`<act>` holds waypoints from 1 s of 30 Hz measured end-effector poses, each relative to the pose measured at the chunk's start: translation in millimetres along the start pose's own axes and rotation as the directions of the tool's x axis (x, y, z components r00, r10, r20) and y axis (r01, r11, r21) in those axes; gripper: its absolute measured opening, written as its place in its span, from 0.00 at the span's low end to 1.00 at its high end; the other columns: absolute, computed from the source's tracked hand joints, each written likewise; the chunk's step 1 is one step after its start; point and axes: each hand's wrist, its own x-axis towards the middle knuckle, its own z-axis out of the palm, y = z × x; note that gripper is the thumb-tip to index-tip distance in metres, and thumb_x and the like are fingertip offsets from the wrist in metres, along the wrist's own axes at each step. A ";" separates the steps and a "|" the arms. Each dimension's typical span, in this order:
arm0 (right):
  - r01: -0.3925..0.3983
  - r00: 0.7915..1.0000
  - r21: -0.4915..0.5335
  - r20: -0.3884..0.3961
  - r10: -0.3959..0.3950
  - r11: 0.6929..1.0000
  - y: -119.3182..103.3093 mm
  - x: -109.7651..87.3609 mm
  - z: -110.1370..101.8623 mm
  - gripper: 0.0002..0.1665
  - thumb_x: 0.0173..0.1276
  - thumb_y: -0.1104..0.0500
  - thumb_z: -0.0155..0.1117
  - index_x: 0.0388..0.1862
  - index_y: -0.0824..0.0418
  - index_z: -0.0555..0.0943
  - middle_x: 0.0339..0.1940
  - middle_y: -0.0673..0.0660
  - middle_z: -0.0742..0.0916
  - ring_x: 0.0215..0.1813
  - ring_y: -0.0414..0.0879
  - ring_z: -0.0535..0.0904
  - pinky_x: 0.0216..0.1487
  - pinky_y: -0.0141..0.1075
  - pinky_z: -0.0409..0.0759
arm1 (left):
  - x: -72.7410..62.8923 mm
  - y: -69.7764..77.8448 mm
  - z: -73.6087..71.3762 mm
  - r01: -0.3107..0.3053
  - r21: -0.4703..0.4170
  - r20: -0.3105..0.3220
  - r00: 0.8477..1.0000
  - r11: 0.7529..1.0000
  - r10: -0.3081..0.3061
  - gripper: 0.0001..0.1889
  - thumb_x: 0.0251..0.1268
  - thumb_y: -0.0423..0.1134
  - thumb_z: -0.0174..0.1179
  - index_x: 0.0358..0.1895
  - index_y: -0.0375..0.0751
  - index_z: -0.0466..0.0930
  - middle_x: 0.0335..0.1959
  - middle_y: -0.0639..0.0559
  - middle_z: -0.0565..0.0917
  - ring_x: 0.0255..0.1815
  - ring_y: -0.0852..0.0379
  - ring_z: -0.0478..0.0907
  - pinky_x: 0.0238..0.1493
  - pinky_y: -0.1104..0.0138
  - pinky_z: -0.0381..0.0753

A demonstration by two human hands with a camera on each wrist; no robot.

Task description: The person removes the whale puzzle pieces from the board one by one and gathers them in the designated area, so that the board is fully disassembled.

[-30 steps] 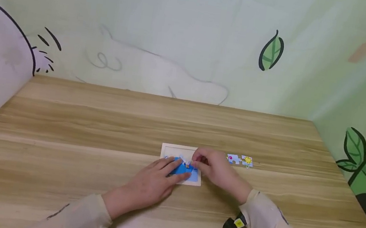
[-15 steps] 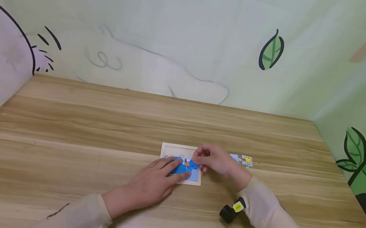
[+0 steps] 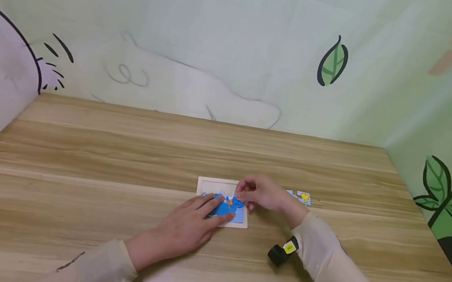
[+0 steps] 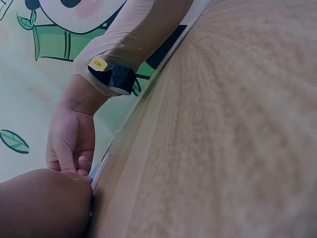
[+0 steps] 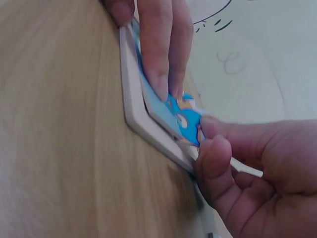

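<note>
A lane over the worktop (image 3: 227,277) runs between the forearms (image 3: 342,275) to the frame (image 3: 242,226), the right wrist camera (image 3: 278,256) jutting into it. The left hand (image 3: 187,221) bars the near-left side, the right hand (image 3: 264,194) the far-right corner, with pieces (image 3: 304,197) just beyond. The far-left corner is free from the wall (image 3: 208,21) side. Room under the right palm is hard to judge.

Blue puzzle piece (image 5: 191,130), brown-streaked tabletop (image 3: 88,150)

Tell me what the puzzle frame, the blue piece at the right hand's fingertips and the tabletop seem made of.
Puzzle frame: probably wood, matte, judging by its pale, thick rim.
Blue piece: printed, smooth-looking; cardboard or thin wood.
Tabletop: streaked grain suggests wood or laminate, satin.
</note>
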 end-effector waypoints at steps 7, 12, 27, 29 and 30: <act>0.056 0.998 -0.136 0.006 -0.055 0.989 -7.0 -0.9 -4.3 0.03 0.69 0.67 0.58 0.36 0.68 0.77 0.26 0.52 0.78 0.25 0.42 0.73 0.25 0.29 0.75 | 1.3 2.0 -1.7 -0.001 0.000 0.015 1.000 1.000 0.001 0.21 0.71 0.46 0.52 0.66 0.60 0.72 0.67 0.43 0.73 0.67 0.43 0.70 0.67 0.54 0.72; 0.155 0.979 -0.249 -0.094 -0.183 0.956 -39.2 -9.6 -16.9 0.03 0.70 0.66 0.58 0.36 0.65 0.77 0.27 0.56 0.79 0.27 0.52 0.74 0.24 0.33 0.77 | 2.0 1.9 -0.4 0.004 -0.019 0.014 1.000 1.000 -0.003 0.21 0.71 0.46 0.53 0.65 0.59 0.73 0.67 0.42 0.73 0.67 0.42 0.70 0.67 0.53 0.71; 0.096 0.980 -0.228 -0.147 -0.132 0.969 -41.4 -27.2 -29.5 0.06 0.67 0.63 0.63 0.37 0.66 0.79 0.26 0.55 0.79 0.23 0.42 0.70 0.21 0.27 0.70 | 0.1 1.0 -0.4 0.011 -0.013 0.023 1.000 1.000 -0.010 0.21 0.71 0.46 0.51 0.66 0.59 0.71 0.68 0.42 0.71 0.68 0.42 0.69 0.68 0.52 0.71; 0.076 0.981 -0.213 -0.159 -0.111 0.974 -38.5 -30.4 -33.3 0.06 0.66 0.63 0.64 0.37 0.67 0.79 0.25 0.54 0.78 0.23 0.42 0.69 0.21 0.27 0.69 | 0.2 0.4 -0.2 0.006 -0.006 0.017 1.000 1.000 -0.006 0.21 0.71 0.46 0.52 0.66 0.59 0.71 0.68 0.42 0.72 0.68 0.42 0.69 0.68 0.52 0.71; 0.069 0.981 -0.209 -0.164 -0.104 0.976 -36.0 -31.8 -35.5 0.06 0.65 0.64 0.64 0.36 0.67 0.79 0.25 0.53 0.78 0.23 0.42 0.69 0.21 0.27 0.70 | 0.2 0.1 -0.2 0.005 -0.003 0.015 1.000 1.000 -0.005 0.21 0.71 0.46 0.52 0.66 0.59 0.71 0.68 0.42 0.72 0.68 0.42 0.69 0.67 0.52 0.71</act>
